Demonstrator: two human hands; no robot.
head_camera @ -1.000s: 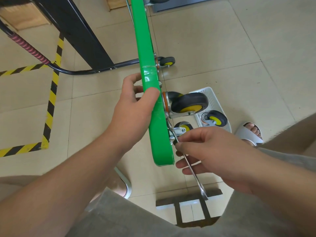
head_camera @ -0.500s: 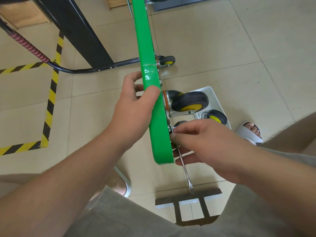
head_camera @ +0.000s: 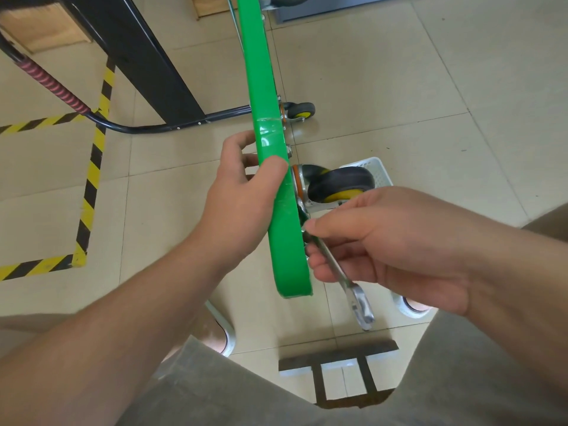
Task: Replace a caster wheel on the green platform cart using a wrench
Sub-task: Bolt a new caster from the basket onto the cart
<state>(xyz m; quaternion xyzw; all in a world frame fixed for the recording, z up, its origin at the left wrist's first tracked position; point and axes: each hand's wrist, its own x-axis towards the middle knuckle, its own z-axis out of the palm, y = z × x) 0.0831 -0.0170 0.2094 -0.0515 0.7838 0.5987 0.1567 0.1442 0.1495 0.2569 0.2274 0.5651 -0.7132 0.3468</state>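
Slantwise, wrench [head_camera: 356, 298] amid fingers [head_camera: 332, 224] of right hand [head_camera: 399, 241].

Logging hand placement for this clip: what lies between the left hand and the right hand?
The head view shows the green cart platform, standing on edge, between them: the left hand grips it, the right hand holds the wrench.

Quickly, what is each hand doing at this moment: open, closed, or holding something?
Left hand: grips the edge of the green cart.
Right hand: holds the wrench, just below the caster wheel.
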